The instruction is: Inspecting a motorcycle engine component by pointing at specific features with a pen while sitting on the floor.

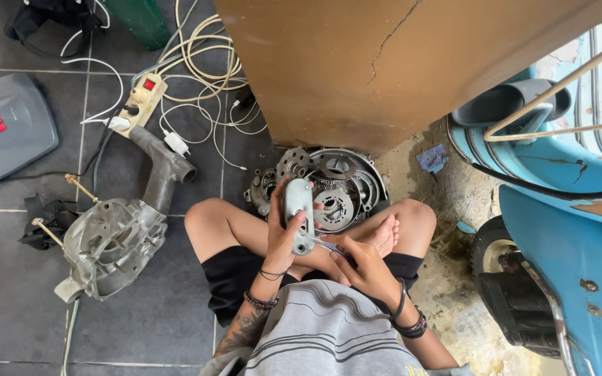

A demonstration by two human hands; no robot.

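Observation:
I sit cross-legged on the tiled floor. My left hand (283,237) grips a small oblong grey metal part (299,209) upright over my lap. My right hand (364,263) holds a thin tool (325,244) whose tip meets the lower end of that part. Just beyond my feet lies a round engine clutch assembly (336,184) with gears and plates showing.
A grey engine casing (113,240) with a pipe lies to my left. A power strip (144,97) and tangled white cables (203,63) lie farther back. A brown wall block (384,63) stands ahead. A light blue scooter (559,209) stands at the right.

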